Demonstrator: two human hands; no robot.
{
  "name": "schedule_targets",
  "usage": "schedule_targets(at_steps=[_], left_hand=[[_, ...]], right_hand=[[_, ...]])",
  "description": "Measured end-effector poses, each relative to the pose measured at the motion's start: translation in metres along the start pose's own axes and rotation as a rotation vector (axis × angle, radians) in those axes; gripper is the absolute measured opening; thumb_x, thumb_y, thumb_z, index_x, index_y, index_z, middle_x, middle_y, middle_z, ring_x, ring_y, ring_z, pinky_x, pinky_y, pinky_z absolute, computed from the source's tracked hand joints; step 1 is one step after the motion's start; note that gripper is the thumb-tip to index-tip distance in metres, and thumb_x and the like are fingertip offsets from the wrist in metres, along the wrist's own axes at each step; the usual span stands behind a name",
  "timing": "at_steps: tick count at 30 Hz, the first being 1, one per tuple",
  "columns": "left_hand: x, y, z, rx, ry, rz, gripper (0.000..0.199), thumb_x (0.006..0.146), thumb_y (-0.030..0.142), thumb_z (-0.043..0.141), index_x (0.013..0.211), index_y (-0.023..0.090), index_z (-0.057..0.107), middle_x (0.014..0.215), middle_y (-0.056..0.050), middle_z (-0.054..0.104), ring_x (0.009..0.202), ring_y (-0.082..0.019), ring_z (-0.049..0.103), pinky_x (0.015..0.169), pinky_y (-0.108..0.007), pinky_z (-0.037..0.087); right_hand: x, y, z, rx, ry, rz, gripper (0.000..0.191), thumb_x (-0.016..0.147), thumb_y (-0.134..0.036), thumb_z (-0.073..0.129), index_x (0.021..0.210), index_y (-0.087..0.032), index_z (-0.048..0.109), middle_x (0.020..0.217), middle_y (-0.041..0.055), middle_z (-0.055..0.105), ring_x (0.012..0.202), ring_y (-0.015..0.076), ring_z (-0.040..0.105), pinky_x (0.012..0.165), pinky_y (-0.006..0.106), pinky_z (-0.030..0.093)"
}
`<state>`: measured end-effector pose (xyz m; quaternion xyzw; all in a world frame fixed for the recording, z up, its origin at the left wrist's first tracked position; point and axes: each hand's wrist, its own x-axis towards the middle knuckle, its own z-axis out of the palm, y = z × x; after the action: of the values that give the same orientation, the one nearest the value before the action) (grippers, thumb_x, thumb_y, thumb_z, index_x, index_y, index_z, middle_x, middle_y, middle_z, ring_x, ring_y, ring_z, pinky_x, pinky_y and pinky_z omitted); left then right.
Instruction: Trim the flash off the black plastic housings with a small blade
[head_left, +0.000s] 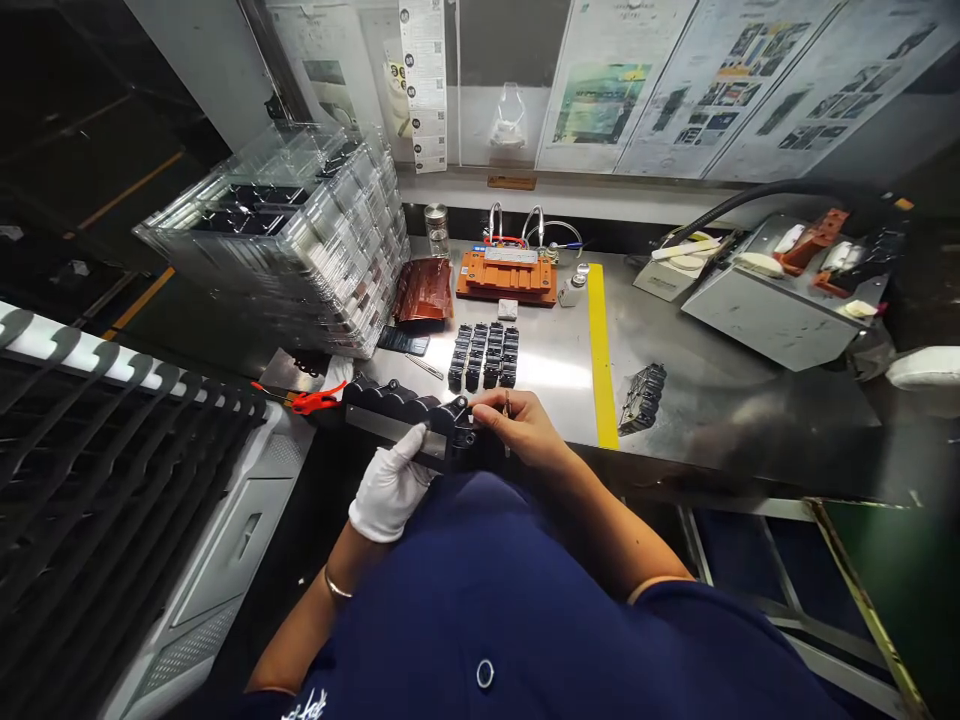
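Note:
My left hand (394, 485), in a white glove, grips a long black plastic part (386, 400) with a scalloped edge and a grey strip along its face. The part is held in front of my body, near the bench's front edge. My bare right hand (521, 425) is closed in a pinch at the part's right end, beside a small round boss. Whatever lies between those fingertips is too small to make out. Just beyond the hands, several black ribbed pieces (484, 355) stand in rows on the metal bench (559, 375).
Stacked clear trays (330, 240) rise at the left, near red-handled pliers (315, 400). An orange fixture (506, 275) sits at the back. Right of the yellow strip (602, 360) lies another black piece (643, 398). A white box-shaped machine (772, 310) stands at far right.

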<state>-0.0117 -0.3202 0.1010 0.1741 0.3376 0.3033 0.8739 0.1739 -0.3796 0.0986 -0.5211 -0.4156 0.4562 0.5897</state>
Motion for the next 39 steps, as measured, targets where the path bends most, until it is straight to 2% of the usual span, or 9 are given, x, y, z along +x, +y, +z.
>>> schedule_targets(at_steps=[3, 9, 14, 16, 19, 21, 25, 30, 39], left_hand=[[0.002, 0.0, 0.003, -0.141, -0.006, -0.07, 0.041, 0.098, 0.01, 0.041, 0.133, 0.02, 0.059, 0.107, -0.004, 0.077, 0.101, -0.012, 0.071, 0.095, -0.017, 0.052], [0.003, 0.003, 0.005, -0.302, 0.024, -0.195, 0.044, 0.102, 0.012, 0.028, 0.134, 0.02, 0.058, 0.09, -0.004, 0.079, 0.084, -0.01, 0.075, 0.084, -0.017, 0.056], [0.006, 0.001, -0.001, -0.304, 0.007, -0.159, 0.042, 0.1, 0.01, 0.035, 0.13, 0.021, 0.061, 0.093, -0.003, 0.079, 0.086, -0.011, 0.075, 0.085, -0.018, 0.056], [0.006, 0.004, -0.004, -0.295, 0.015, -0.124, 0.041, 0.099, 0.008, 0.035, 0.123, 0.022, 0.065, 0.09, -0.002, 0.08, 0.084, -0.011, 0.075, 0.086, -0.019, 0.056], [0.002, 0.009, -0.008, -0.213, 0.011, -0.071, 0.038, 0.093, 0.005, 0.043, 0.11, 0.023, 0.072, 0.083, 0.0, 0.079, 0.086, -0.012, 0.075, 0.091, -0.022, 0.055], [-0.003, 0.012, -0.007, -0.114, -0.027, -0.023, 0.03, 0.086, 0.005, 0.055, 0.102, 0.023, 0.074, 0.08, 0.001, 0.079, 0.092, -0.016, 0.074, 0.096, -0.027, 0.054], [-0.011, 0.014, -0.005, 0.127, -0.15, 0.03, 0.035, 0.064, 0.014, 0.079, 0.098, 0.02, 0.075, 0.087, -0.004, 0.078, 0.096, -0.027, 0.073, 0.094, -0.038, 0.056], [-0.014, 0.015, -0.005, 0.377, -0.256, -0.012, 0.044, 0.059, 0.025, 0.084, 0.101, 0.014, 0.075, 0.099, -0.014, 0.076, 0.095, -0.034, 0.071, 0.082, -0.041, 0.059], [-0.021, 0.009, 0.009, 0.272, -0.103, 0.067, 0.044, 0.061, 0.024, 0.082, 0.104, 0.018, 0.071, 0.098, -0.009, 0.076, 0.101, -0.032, 0.07, 0.092, -0.043, 0.056]], right_hand=[[0.001, 0.002, 0.003, 0.064, 0.006, 0.037, 0.04, 0.074, -0.056, 0.073, 0.078, -0.016, 0.07, 0.065, 0.0001, 0.063, 0.06, 0.0108, 0.054, 0.06, 0.024, 0.043], [-0.005, 0.004, 0.014, 0.026, 0.046, 0.042, 0.04, 0.079, -0.055, 0.066, 0.07, -0.016, 0.061, 0.058, -0.0036, 0.053, 0.048, 0.0063, 0.037, 0.046, 0.022, 0.029], [-0.013, 0.006, 0.013, -0.319, 0.193, -0.227, 0.031, 0.087, -0.044, 0.057, 0.072, -0.018, 0.061, 0.062, -0.0009, 0.055, 0.054, 0.0098, 0.045, 0.053, 0.024, 0.037], [-0.014, 0.011, 0.005, -0.481, 0.131, -0.285, 0.03, 0.089, -0.042, 0.055, 0.072, -0.018, 0.061, 0.065, 0.0007, 0.058, 0.058, 0.0112, 0.049, 0.056, 0.025, 0.038], [-0.014, 0.02, -0.01, -0.755, -0.091, -0.131, 0.031, 0.09, -0.043, 0.057, 0.073, -0.018, 0.062, 0.064, 0.0011, 0.059, 0.058, 0.0121, 0.05, 0.056, 0.024, 0.036], [-0.015, 0.021, -0.016, -0.865, -0.15, -0.053, 0.033, 0.094, -0.044, 0.051, 0.078, -0.018, 0.062, 0.066, 0.0017, 0.06, 0.059, 0.0128, 0.05, 0.057, 0.024, 0.035], [-0.02, 0.0, -0.015, -0.768, -0.176, -0.334, 0.049, 0.103, -0.047, 0.025, 0.085, -0.017, 0.06, 0.073, 0.0046, 0.061, 0.066, 0.0138, 0.054, 0.063, 0.025, 0.039], [-0.019, -0.028, -0.002, -0.793, -0.298, -0.744, 0.057, 0.087, -0.071, 0.046, 0.069, -0.018, 0.053, 0.06, -0.0016, 0.047, 0.054, 0.0103, 0.041, 0.051, 0.026, 0.025], [-0.008, -0.02, 0.0, -0.878, -0.211, -0.846, 0.061, 0.09, -0.067, 0.045, 0.052, -0.019, 0.04, 0.055, -0.0034, 0.032, 0.051, 0.0098, 0.031, 0.051, 0.028, 0.019]])
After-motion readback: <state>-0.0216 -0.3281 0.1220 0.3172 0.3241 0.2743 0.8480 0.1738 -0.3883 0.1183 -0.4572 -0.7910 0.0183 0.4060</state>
